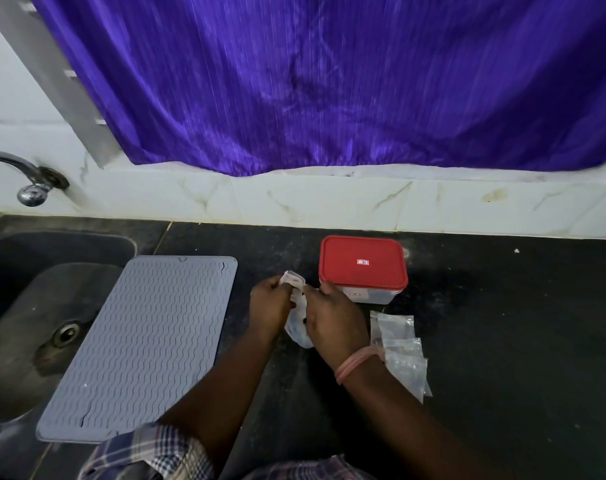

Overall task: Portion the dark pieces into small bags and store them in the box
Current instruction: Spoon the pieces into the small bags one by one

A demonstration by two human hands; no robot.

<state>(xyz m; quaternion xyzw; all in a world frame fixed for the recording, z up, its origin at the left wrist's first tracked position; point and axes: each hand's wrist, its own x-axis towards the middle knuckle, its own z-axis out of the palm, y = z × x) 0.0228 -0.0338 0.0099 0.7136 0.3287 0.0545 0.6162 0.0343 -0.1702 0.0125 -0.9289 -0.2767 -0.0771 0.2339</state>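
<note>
Both my hands hold a clear plastic bag [296, 329] above the black counter. My left hand [270, 306] grips its bunched top at the left. My right hand [332, 320] pinches the top from the right and covers much of the bag. A small dark speck shows through the plastic near my right thumb; the rest of the contents are hidden. A clear box with a red lid [363, 266], lid on, stands just behind my right hand. A loose pile of small empty clear bags [401, 348] lies to the right of my right wrist.
A grey wavy silicone mat [145, 344] lies to the left of my hands, overlapping the dark sink [35, 306]. A tap [24, 178] juts from the white tiled wall. A purple curtain [329, 81] hangs behind the black counter [519, 323].
</note>
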